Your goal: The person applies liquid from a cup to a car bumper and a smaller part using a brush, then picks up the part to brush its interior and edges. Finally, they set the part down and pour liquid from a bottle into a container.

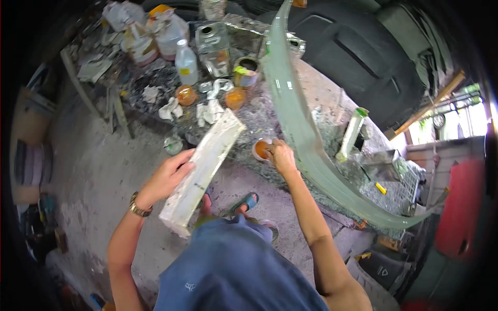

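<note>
L hand (167, 179): grip closed on long pale board (203, 171), fingers on its upper face near the L edge. Board tilted, lower end toward wearer's body, upper end up by desk (252, 115) edge. Watch (140, 205) on L wrist.

R hand (282, 157): at R side of small cup (261, 150) w/ orange contents, nr desk edge, just beyond board's upper end. Fingers bunched at the rim; can't tell if grip is shut on cup or on sth. small in it.

Long curved grey-green panel (295, 106) runs from top of view down to lower R, passing R of cup, over desk. Behind cup: 2 orange-topped round items (235, 98), crumpled white rags (209, 112) nr them. Further back: open can (246, 71) w/ yellow-green smear, clear bottle (186, 64), metal tin (212, 47), big plastic jugs (168, 33).

R of panel: green-ended roll (353, 133), yellow item (381, 188), wire rack (411, 181). Dark vehicle part (358, 57) top R; red panel (459, 207) far R, blurred. Wearer's blue clothing (236, 267) & sandalled foot (248, 203) below.
</note>
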### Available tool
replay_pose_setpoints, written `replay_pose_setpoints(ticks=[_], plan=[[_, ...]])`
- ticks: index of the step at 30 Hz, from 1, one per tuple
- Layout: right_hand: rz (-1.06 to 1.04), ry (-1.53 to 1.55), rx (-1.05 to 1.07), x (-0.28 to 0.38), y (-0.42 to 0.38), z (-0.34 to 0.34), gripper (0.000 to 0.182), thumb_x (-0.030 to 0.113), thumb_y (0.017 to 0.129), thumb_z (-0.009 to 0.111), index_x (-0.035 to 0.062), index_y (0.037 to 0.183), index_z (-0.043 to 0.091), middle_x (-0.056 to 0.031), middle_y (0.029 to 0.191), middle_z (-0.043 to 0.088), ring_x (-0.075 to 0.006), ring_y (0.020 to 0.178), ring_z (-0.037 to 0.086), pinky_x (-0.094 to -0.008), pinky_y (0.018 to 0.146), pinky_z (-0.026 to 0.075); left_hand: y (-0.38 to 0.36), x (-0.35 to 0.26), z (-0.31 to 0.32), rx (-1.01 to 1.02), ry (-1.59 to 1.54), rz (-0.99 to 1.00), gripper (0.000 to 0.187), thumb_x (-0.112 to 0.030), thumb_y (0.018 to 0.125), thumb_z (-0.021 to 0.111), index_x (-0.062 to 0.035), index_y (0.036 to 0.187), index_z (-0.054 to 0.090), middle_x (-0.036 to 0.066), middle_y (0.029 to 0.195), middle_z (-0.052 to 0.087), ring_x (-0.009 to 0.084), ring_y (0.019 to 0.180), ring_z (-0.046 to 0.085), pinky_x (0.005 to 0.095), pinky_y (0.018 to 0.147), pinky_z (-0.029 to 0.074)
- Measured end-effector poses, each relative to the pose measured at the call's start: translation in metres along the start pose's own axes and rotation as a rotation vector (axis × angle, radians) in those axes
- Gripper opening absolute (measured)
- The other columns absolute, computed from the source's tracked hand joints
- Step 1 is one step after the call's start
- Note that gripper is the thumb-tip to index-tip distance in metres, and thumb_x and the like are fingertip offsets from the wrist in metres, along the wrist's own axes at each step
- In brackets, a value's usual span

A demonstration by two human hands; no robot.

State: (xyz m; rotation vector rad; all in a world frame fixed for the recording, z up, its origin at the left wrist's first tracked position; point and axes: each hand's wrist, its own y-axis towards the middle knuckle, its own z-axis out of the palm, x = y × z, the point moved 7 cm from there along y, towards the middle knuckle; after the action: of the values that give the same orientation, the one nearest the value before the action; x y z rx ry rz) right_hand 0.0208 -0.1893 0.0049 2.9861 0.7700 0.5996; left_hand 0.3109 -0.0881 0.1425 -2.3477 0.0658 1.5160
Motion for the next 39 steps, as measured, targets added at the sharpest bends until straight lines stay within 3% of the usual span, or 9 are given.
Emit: replay_pose_setpoints(ticks=[5,9,14,17,21,24,34,37,39], plan=[[0.055,0.126,-0.031,-0.017,-0.008,0.015,0.011,0.015,0.08,0.067,0.0043,0.082,0.069,-0.0099,0.078,0.061,-0.0272,0.074,0.06,-0.04,0.07,0.049,0.008,0.002,0.007,-0.004,-0.097,0.065,0.038,-0.016,0.095,0.051,0.0059,0.126,0.048,0.011,0.107,0.063,0.0128,0.095,0.057,0.0289,0.084,0.046],[0.698,0.92,-0.387,-0.058,-0.048,-0.017,0.019,0.018,0.091,0.059,0.0,0.085,0.065,-0.0062,0.061,0.061,-0.0079,0.049,0.051,-0.023,0.043,0.04,0.023,0.001,0.016,0.003,-0.086,0.089,0.039,-0.017,0.094,0.051,0.0061,0.125,0.049,0.012,0.104,0.064,0.0116,0.091,0.058,0.0287,0.082,0.047],[0.712,1.439,-0.506,-0.028,-0.068,-0.079,0.018,0.016,0.093,0.056,0.0008,0.088,0.062,-0.005,0.064,0.061,-0.0051,0.047,0.047,-0.0172,0.039,0.034,0.045,-0.027,0.036,0.045,-0.052,0.134,0.037,-0.017,0.093,0.052,0.0066,0.122,0.052,0.013,0.095,0.066,0.0103,0.083,0.058,0.0282,0.076,0.047],[0.49,1.612,-0.303,0.026,-0.06,-0.105,0.018,0.015,0.094,0.054,-0.0004,0.091,0.063,-0.0075,0.066,0.062,-0.0062,0.046,0.045,-0.0193,0.04,0.034,0.056,-0.035,0.053,0.076,-0.047,0.156,0.037,-0.016,0.093,0.052,0.0055,0.123,0.052,0.009,0.092,0.065,0.0081,0.08,0.055,0.0265,0.073,0.046],[0.397,1.482,0.034,0.09,-0.058,-0.107,0.016,0.015,0.092,0.058,0.0003,0.094,0.063,-0.0061,0.068,0.063,-0.0057,0.05,0.048,-0.02,0.043,0.036,0.059,-0.054,0.069,0.12,-0.013,0.126,0.038,-0.015,0.093,0.052,0.0044,0.125,0.051,0.006,0.094,0.065,0.0061,0.082,0.053,0.0244,0.072,0.045],[0.345,1.436,0.065,0.1,-0.058,-0.097,0.015,0.012,0.093,0.057,-0.0016,0.093,0.063,-0.0079,0.068,0.063,-0.006,0.049,0.049,-0.0195,0.042,0.037,0.053,-0.068,0.075,0.117,0.001,0.119,0.038,-0.015,0.093,0.052,0.0045,0.125,0.052,0.007,0.096,0.066,0.0067,0.083,0.054,0.0252,0.074,0.046],[0.286,1.133,-0.443,0.041,-0.062,-0.162,0.015,0.013,0.093,0.059,-0.0008,0.095,0.063,-0.004,0.072,0.063,-0.0029,0.053,0.049,-0.0176,0.043,0.036,0.027,-0.075,0.071,0.072,0.047,0.195,0.036,-0.013,0.092,0.053,0.0056,0.123,0.052,0.01,0.096,0.066,0.009,0.084,0.056,0.027,0.076,0.046],[0.253,0.747,-0.565,0.058,-0.067,-0.179,0.012,0.01,0.09,0.06,-0.0005,0.096,0.062,-0.0068,0.075,0.063,-0.0089,0.057,0.054,-0.0225,0.046,0.04,0.022,-0.073,0.057,0.014,0.038,0.256,0.035,-0.013,0.092,0.053,0.0056,0.122,0.053,0.01,0.095,0.066,0.0084,0.082,0.056,0.0269,0.075,0.046],[-0.102,0.307,-0.632,0.113,-0.07,-0.184,0.011,0.004,0.085,0.063,0.0,0.096,0.062,-0.0113,0.081,0.062,-0.0195,0.064,0.059,-0.0291,0.052,0.045,0.022,-0.076,0.05,0.035,0.05,0.25,0.036,-0.014,0.092,0.053,0.0058,0.122,0.052,0.01,0.095,0.066,0.0086,0.083,0.056,0.0269,0.075,0.046]])
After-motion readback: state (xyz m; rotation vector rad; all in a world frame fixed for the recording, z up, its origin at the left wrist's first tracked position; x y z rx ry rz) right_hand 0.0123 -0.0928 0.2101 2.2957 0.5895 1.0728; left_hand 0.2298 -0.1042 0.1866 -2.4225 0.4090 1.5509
